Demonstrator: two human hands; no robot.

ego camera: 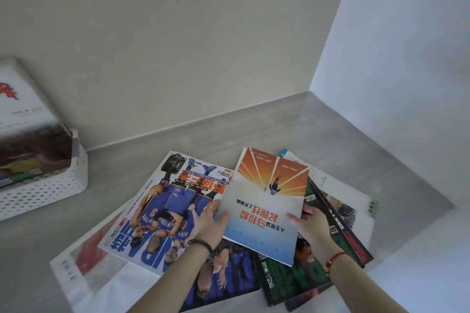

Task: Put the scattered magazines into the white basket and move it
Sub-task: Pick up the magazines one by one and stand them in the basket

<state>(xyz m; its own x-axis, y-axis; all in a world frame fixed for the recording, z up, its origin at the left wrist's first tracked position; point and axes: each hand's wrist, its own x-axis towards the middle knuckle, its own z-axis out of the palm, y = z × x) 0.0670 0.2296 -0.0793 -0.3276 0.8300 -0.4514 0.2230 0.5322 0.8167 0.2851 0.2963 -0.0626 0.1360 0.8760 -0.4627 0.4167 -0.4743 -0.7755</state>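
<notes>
Left hand [209, 223] gripping left edge of orange-and-blue booklet [267, 201], thumb on cover, ring on one finger, dark bead bracelet at wrist. Right hand [311, 226] gripping right edge of same booklet, thumb on top, red cord bracelet at wrist. Booklet tilted, near edge raised off pile. Left of booklet: basketball magazine [162, 213], flat, face up, partly under left hand. Below booklet: green magazine [287, 279]. Right of booklet: dark magazines [338, 221], fanned, over white paper [361, 213]. All on grey counter [254, 132], in wall corner. Far left of booklet, well apart: white basket [50, 185], perforated, already holding stacked magazines [28, 119].
</notes>
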